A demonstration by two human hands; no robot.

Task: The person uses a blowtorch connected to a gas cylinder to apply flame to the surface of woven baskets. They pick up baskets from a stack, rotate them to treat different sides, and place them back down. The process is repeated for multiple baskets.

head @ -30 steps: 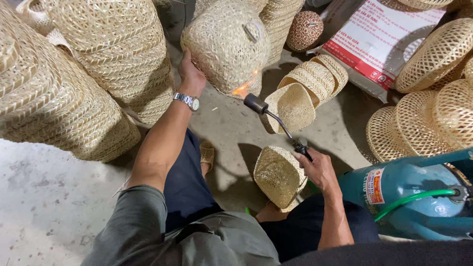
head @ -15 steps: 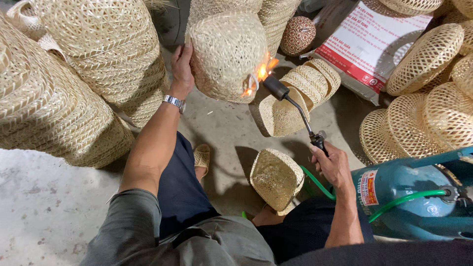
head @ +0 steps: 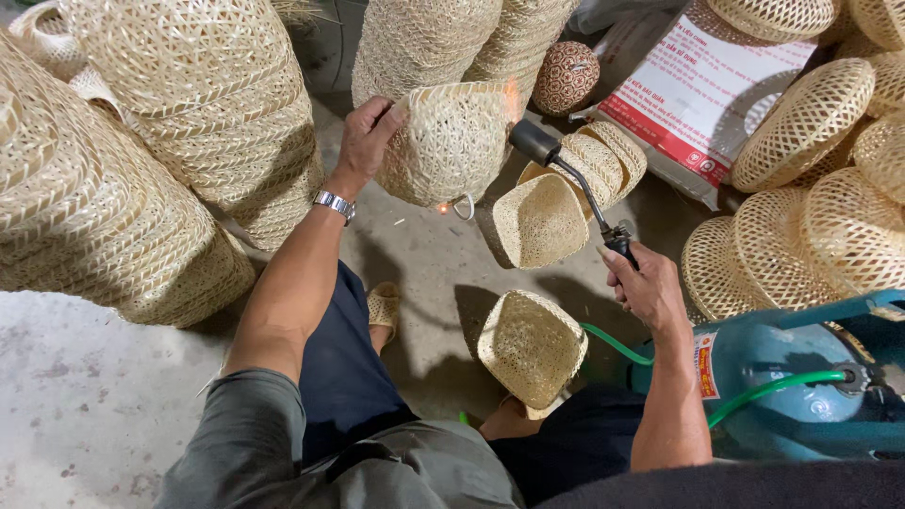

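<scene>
My left hand (head: 366, 139) holds up a pale woven bamboo basket (head: 451, 141) by its side, tilted, with a small loop hanging below it. My right hand (head: 643, 285) grips the handle of a gas torch (head: 575, 179); its black nozzle sits right against the basket's right edge, where a faint orange glow shows. A green hose (head: 754, 391) runs from the torch toward a blue gas cylinder (head: 801, 377) at my right. A second small woven basket (head: 531, 347) rests on my knee.
Tall stacks of woven baskets (head: 141, 141) rise at the left and behind. Nested baskets (head: 556, 212) lie on the concrete floor ahead, round woven lids (head: 801, 188) pile at the right, and a red-and-white printed sack (head: 698, 94) lies beyond. My sandalled foot (head: 383, 306) is below.
My left hand has turned and lowered the basket while the torch rose to its right edge. The bright flame seen half a second ago has shrunk to a faint glow.
</scene>
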